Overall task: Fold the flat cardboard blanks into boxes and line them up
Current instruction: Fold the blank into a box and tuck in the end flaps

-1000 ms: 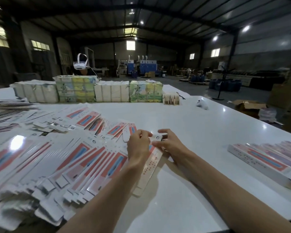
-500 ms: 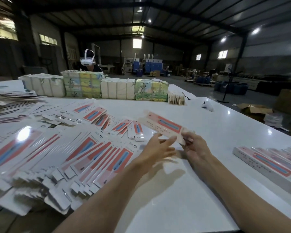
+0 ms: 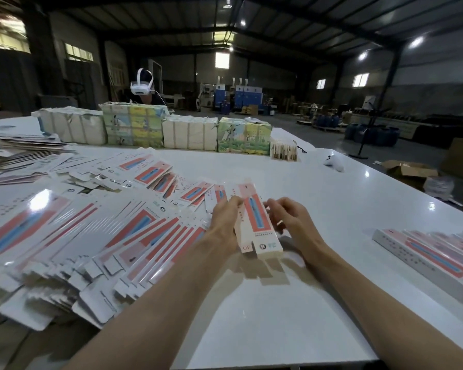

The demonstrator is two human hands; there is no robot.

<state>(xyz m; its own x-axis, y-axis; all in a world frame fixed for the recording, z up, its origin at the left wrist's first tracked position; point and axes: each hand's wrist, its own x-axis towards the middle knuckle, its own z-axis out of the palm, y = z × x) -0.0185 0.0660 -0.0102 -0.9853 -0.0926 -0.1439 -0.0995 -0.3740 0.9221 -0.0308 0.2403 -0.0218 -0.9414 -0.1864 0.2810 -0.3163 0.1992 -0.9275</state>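
Partly folded box (image 3: 255,214): held between left hand (image 3: 223,222) and right hand (image 3: 292,222), raised above the counter (image 3: 278,303), long axis pointing away from the person.

Left of the left hand: overlapping flat blanks (image 3: 91,231) spread across the counter, reaching its near edge.

Right of the right hand, well apart: finished boxes (image 3: 433,252) lying side by side in a row.

Beyond both hands, along the far edge: bundled packs (image 3: 155,129) in a line, with a small stack (image 3: 283,150) at their right end.

Behind the packs: a second person (image 3: 142,88).

Beyond the right hand, off the counter: an open carton (image 3: 409,170) on the floor.
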